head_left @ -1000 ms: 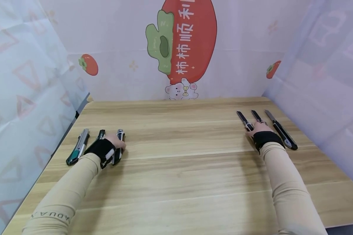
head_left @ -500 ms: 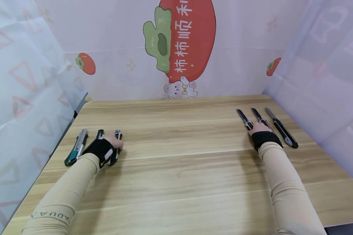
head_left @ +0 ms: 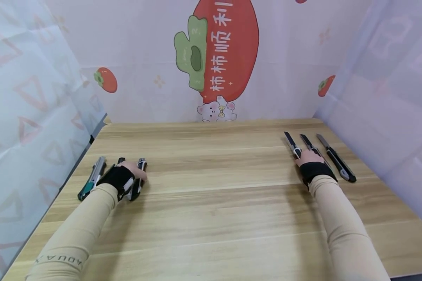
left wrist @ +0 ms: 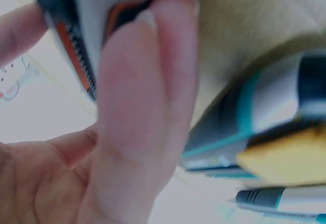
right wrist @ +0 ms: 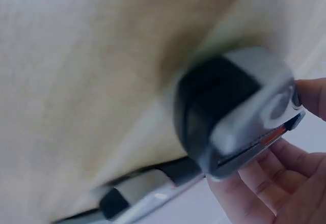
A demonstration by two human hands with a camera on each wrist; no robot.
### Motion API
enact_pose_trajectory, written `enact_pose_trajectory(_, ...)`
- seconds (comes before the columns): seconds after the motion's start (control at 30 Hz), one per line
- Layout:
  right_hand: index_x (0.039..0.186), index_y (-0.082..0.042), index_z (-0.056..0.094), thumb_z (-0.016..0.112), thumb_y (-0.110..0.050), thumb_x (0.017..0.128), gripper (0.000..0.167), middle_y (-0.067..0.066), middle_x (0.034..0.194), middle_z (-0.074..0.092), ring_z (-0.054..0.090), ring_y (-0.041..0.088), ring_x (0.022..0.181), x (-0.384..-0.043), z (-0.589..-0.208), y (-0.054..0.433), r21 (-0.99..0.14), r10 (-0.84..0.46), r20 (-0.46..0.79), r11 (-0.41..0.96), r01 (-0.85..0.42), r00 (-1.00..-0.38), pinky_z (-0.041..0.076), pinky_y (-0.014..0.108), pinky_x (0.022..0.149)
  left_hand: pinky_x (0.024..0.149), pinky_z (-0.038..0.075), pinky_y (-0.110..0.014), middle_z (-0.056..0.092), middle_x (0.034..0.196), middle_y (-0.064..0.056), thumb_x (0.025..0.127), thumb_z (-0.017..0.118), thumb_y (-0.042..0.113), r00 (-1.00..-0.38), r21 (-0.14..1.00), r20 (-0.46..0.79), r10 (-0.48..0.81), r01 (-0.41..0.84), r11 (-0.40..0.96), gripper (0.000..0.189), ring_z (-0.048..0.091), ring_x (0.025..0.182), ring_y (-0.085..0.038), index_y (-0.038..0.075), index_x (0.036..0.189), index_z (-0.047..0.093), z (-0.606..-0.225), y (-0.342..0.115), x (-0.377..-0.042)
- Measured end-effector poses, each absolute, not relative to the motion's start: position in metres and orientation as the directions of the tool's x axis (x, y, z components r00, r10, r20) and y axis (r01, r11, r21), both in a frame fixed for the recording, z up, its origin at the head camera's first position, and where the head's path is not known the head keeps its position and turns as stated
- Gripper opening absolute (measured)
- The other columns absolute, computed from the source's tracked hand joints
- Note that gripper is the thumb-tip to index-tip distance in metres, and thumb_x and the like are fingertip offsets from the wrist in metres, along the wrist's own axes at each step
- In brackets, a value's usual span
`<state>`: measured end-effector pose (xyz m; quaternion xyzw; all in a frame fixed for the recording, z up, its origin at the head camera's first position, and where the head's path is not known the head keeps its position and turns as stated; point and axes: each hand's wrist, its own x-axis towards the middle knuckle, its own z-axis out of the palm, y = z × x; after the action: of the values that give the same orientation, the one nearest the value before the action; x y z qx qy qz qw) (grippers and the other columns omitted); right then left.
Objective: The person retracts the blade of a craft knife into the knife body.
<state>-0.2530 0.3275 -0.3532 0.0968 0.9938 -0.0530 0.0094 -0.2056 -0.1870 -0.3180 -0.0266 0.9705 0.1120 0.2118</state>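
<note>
On the left of the table, my left hand point(head_left: 135, 168) grips a grey and black utility knife point(head_left: 135, 192), the rightmost of the three there. In the left wrist view the fingers point(left wrist: 130, 96) press against its grey body point(left wrist: 91, 15), which has an orange strip. Over on the right, my right hand point(head_left: 310, 157) holds the leftmost utility knife point(head_left: 292, 145), its dark blade out and pointing away. The right wrist view has that knife's grey and black butt end point(right wrist: 229, 112) between thumb and fingers, with a shadow on the table beside it.
Left of my left hand lie a green and silver utility knife point(head_left: 94, 177) and a dark one point(head_left: 121, 160), partly covered by the wrist. Beyond my right hand are two more knives, a middle one point(head_left: 308, 143) and a larger black one point(head_left: 337, 162). Printed cloth point(head_left: 144, 93) walls the table.
The view shifts slightly. The blade tip of the knife in my right hand sits a little higher against its neighbour than before. My left hand keeps its grip in nearly the same place.
</note>
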Motion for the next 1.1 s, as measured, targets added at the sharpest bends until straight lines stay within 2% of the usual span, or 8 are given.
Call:
enact_pose_trajectory(0.17, 0.076, 0.006, 0.052, 0.050, -0.022, 0.079, 0.028, 0.023, 0.074, 0.055, 0.054, 0.037, 0.068, -0.261, -0.346, 0.317, -0.169, 0.161, 0.049, 0.974, 0.151, -0.986, 0.043, 0.047, 0.056, 0.071, 0.045, -0.043, 0.052, 0.101, -0.028, 0.078, 0.051, 0.031, -0.964, 0.242, -0.263, -0.037, -0.103, 0.965, 0.048, 0.051, 0.084, -0.036, -0.011, 0.100, 0.049, -0.308, -0.177, -0.214)
enact_pose_trajectory(0.23, 0.075, 0.004, 0.051, 0.052, -0.025, 0.078, 0.029, 0.018, 0.070, 0.054, 0.053, 0.032, 0.063, -0.264, -0.340, 0.305, -0.221, 0.135, 0.086, 0.969, 0.113, -0.987, 0.042, 0.041, 0.050, 0.077, 0.043, -0.046, 0.049, 0.109, -0.029, 0.080, 0.049, 0.034, -0.984, 0.269, -0.174, -0.024, -0.071, 0.961, 0.054, 0.049, 0.092, -0.039, -0.011, 0.110, 0.044, -0.304, -0.167, -0.220)
enact_pose_trajectory(0.27, 0.077, 0.003, 0.051, 0.052, -0.024, 0.078, 0.028, 0.016, 0.069, 0.053, 0.053, 0.031, 0.062, -0.265, -0.336, 0.297, -0.267, 0.113, 0.092, 0.960, 0.085, -0.989, 0.041, 0.038, 0.048, 0.080, 0.042, -0.047, 0.048, 0.113, -0.027, 0.081, 0.049, 0.035, -0.990, 0.297, -0.137, -0.019, -0.059, 0.953, 0.056, 0.049, 0.096, -0.039, -0.009, 0.114, 0.042, -0.302, -0.160, -0.223)
enact_pose_trajectory(0.37, 0.089, 0.004, 0.047, 0.052, -0.023, 0.081, 0.029, 0.014, 0.073, 0.052, 0.053, 0.025, 0.062, -0.265, -0.327, 0.267, -0.437, 0.045, 0.085, 0.900, 0.003, -0.995, 0.043, 0.031, 0.049, 0.094, 0.033, -0.050, 0.032, 0.131, -0.026, 0.081, 0.050, 0.040, -0.998, 0.431, -0.059, 0.026, -0.003, 0.902, 0.075, 0.036, 0.115, -0.041, -0.003, 0.133, 0.017, -0.303, -0.132, -0.229)
enact_pose_trajectory(0.5, 0.105, 0.003, 0.039, 0.052, -0.019, 0.083, 0.034, 0.012, 0.086, 0.050, 0.054, 0.020, 0.070, -0.256, -0.322, 0.223, -0.670, -0.037, 0.066, 0.739, -0.072, -0.997, 0.048, 0.026, 0.058, 0.097, 0.031, -0.048, 0.027, 0.135, -0.023, 0.077, 0.057, 0.040, -0.990, 0.626, 0.022, 0.140, 0.123, 0.770, 0.089, 0.034, 0.119, -0.038, 0.003, 0.137, 0.002, -0.311, -0.087, -0.228)
enact_pose_trajectory(0.63, 0.104, 0.000, 0.040, 0.056, -0.018, 0.081, 0.033, 0.011, 0.090, 0.050, 0.052, 0.019, 0.074, -0.240, -0.320, 0.185, -0.763, -0.120, 0.144, 0.619, -0.187, -0.982, 0.048, 0.026, 0.059, 0.093, 0.036, -0.046, 0.030, 0.134, -0.020, 0.074, 0.063, 0.037, -0.968, 0.734, 0.063, 0.244, 0.211, 0.646, 0.091, 0.038, 0.116, -0.037, 0.008, 0.137, 0.005, -0.318, -0.049, -0.218)
enact_pose_trajectory(0.83, 0.104, -0.003, 0.040, 0.060, -0.021, 0.079, 0.036, 0.010, 0.088, 0.050, 0.051, 0.019, 0.071, -0.217, -0.313, 0.150, -0.787, -0.179, 0.276, 0.523, -0.329, -0.944, 0.046, 0.024, 0.057, 0.087, 0.043, -0.044, 0.036, 0.132, -0.016, 0.073, 0.066, 0.032, -0.944, 0.831, 0.086, 0.319, 0.245, 0.499, 0.085, 0.045, 0.112, -0.035, 0.014, 0.136, 0.012, -0.327, -0.021, -0.206)
enact_pose_trajectory(1.1, 0.103, -0.003, 0.040, 0.063, -0.022, 0.077, 0.039, 0.009, 0.087, 0.050, 0.051, 0.020, 0.073, -0.196, -0.299, 0.138, -0.771, -0.176, 0.388, 0.475, -0.424, -0.904, 0.043, 0.026, 0.063, 0.081, 0.049, -0.033, 0.048, 0.119, -0.019, 0.079, 0.059, 0.006, -0.834, 0.899, 0.231, 0.500, 0.380, 0.219, 0.053, 0.053, 0.101, -0.032, 0.005, 0.127, 0.036, -0.336, -0.014, -0.200)
